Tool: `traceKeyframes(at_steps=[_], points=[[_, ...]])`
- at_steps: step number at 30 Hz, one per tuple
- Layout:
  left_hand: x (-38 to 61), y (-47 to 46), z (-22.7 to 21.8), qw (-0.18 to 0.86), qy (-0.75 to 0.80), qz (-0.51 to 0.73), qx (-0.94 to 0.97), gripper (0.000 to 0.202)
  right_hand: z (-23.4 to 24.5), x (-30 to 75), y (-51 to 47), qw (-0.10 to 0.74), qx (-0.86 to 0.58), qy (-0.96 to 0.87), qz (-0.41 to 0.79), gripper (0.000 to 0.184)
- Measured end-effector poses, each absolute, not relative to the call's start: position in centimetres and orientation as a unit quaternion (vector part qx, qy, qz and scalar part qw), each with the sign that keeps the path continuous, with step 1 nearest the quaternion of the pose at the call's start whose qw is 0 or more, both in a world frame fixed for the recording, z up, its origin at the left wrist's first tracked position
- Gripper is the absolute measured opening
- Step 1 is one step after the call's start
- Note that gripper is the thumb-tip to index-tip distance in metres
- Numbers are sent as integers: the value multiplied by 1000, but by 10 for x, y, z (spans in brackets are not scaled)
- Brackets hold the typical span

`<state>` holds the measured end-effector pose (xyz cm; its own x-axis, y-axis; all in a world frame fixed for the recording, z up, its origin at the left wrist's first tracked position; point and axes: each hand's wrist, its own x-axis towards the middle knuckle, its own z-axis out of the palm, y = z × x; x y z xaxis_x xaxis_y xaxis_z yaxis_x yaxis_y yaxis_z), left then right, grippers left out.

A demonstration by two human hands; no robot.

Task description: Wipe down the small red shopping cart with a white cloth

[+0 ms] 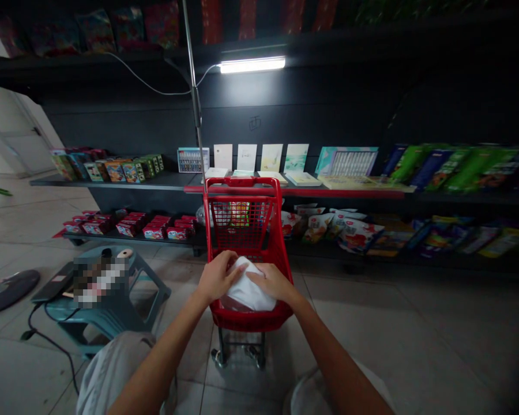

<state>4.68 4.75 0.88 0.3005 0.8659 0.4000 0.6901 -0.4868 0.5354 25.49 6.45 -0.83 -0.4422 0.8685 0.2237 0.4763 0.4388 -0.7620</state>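
A small red shopping cart (244,230) stands on the tiled floor right in front of me. Inside it, near my edge, lies a white bag or cloth bundle (247,291). My left hand (216,275) grips the bundle's left top, fingers curled on it. From the other side my right hand (274,280) presses and holds it, fingers closed over the white material. Both forearms reach forward from the bottom of the view. A colourful package (239,212) shows behind the cart's mesh.
Dark shelves (164,182) behind the cart carry boxes, cards and snack packets. A teal plastic stool (112,300) with small items stands at the left, a cable trailing on the floor. A metal pole (194,98) rises behind the cart under a lit lamp (251,64).
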Motion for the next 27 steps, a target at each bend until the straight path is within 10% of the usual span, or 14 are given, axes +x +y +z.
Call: traceKeyframes(at_steps=[5,12,20,27], points=[[40,53,0,12,508,370,778,41,-26,259,73,284,-479,-787,267,31],[36,72,-37,131,536,466,692,51,-37,260,79,234,-527,-789,214,36],[38,68,-37,246,563,485,622,75,-34,209,123,391,-489,-522,580,18],[29,78,-35,257,589,492,588,62,29,180,233,622,-576,-498,185,49]])
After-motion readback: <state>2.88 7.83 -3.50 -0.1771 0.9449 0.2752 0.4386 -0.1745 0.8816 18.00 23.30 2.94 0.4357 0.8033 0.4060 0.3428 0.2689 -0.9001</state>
